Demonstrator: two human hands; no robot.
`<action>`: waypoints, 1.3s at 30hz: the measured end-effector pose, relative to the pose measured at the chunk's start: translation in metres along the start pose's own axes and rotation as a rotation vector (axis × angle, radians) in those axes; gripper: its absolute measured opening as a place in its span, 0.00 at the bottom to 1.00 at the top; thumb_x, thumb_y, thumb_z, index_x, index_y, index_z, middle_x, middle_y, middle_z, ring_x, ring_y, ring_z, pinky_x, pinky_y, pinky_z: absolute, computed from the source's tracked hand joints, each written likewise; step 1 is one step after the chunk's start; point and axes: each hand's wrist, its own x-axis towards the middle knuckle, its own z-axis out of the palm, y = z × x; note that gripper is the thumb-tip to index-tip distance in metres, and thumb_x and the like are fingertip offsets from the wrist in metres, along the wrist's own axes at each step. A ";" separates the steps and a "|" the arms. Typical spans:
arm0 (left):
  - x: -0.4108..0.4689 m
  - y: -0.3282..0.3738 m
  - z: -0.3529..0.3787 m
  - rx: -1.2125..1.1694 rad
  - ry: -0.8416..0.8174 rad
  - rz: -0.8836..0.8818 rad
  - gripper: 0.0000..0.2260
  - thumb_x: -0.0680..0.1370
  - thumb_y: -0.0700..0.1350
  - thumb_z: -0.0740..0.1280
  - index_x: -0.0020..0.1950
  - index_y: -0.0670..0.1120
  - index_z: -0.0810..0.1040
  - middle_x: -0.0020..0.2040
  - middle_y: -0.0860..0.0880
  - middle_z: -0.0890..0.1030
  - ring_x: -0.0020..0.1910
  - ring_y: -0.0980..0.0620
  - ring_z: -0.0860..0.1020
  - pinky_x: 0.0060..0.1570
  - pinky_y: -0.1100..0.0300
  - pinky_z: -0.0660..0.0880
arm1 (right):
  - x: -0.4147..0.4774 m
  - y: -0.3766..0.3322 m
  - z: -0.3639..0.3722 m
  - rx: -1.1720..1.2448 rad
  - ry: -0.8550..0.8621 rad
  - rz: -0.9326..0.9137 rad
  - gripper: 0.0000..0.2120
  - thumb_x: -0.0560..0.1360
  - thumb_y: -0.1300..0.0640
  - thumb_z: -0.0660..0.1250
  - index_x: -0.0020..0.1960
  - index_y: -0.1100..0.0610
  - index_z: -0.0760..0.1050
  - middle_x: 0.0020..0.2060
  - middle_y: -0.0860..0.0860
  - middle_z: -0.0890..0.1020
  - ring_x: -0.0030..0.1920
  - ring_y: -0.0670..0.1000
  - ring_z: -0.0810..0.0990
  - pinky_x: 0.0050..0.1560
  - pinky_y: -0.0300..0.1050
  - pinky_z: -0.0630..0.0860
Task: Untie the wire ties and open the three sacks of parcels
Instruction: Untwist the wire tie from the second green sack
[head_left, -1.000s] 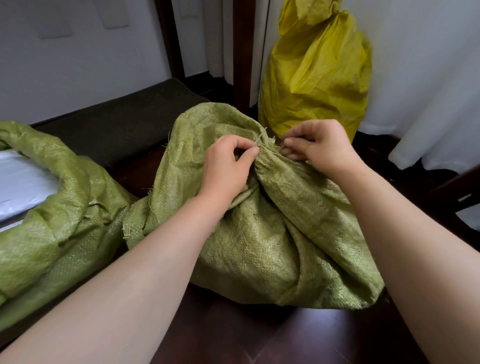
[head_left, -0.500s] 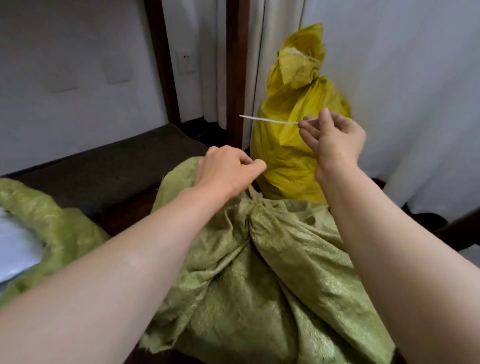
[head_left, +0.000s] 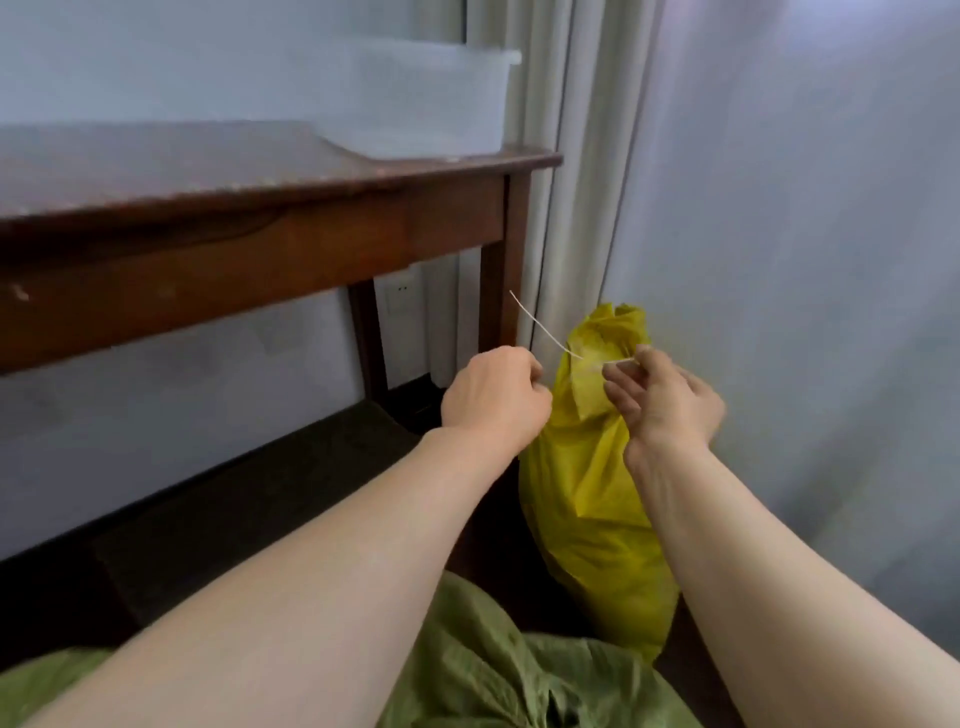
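A thin white wire tie (head_left: 540, 328) is pinched in the fingertips of my right hand (head_left: 662, 402) and sticks up and to the left. My left hand (head_left: 493, 397) is a closed fist just left of it, lifted off the sack, and I cannot tell whether it touches the tie. Behind both hands a yellow sack (head_left: 587, 499) stands upright against the curtain, its neck bunched at the top. The green woven sack (head_left: 509, 675) shows only at the bottom edge, under my forearms.
A dark wooden table (head_left: 260, 244) stands at the left with a translucent plastic bin (head_left: 431, 98) on its top. Its leg (head_left: 498, 291) is close behind my left hand. White curtains (head_left: 779, 260) hang on the right. A dark low ledge (head_left: 234, 519) runs under the table.
The tie has come free of the green sack and my right hand has lifted it. My left hand has let go of the sack's neck and risen. My view has tilted up.
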 end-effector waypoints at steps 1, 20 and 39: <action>0.003 0.008 -0.014 -0.004 0.015 0.013 0.14 0.77 0.44 0.62 0.61 0.53 0.77 0.61 0.51 0.79 0.60 0.48 0.76 0.56 0.54 0.74 | -0.001 -0.012 0.010 0.022 0.035 0.011 0.07 0.74 0.66 0.65 0.37 0.63 0.71 0.31 0.58 0.76 0.22 0.48 0.80 0.22 0.37 0.75; 0.087 0.079 -0.260 -0.266 0.125 -0.382 0.15 0.76 0.39 0.63 0.61 0.50 0.78 0.60 0.49 0.78 0.58 0.48 0.76 0.57 0.53 0.75 | -0.052 -0.157 0.253 -0.235 -0.014 0.285 0.05 0.70 0.61 0.73 0.40 0.62 0.79 0.30 0.54 0.84 0.20 0.45 0.73 0.20 0.36 0.65; 0.030 0.056 -0.181 -0.356 0.039 -0.455 0.14 0.76 0.36 0.61 0.55 0.50 0.80 0.55 0.49 0.81 0.55 0.49 0.78 0.57 0.51 0.76 | -0.077 -0.110 0.164 -0.537 -0.257 0.294 0.07 0.77 0.63 0.62 0.51 0.60 0.79 0.37 0.54 0.83 0.19 0.45 0.71 0.20 0.33 0.64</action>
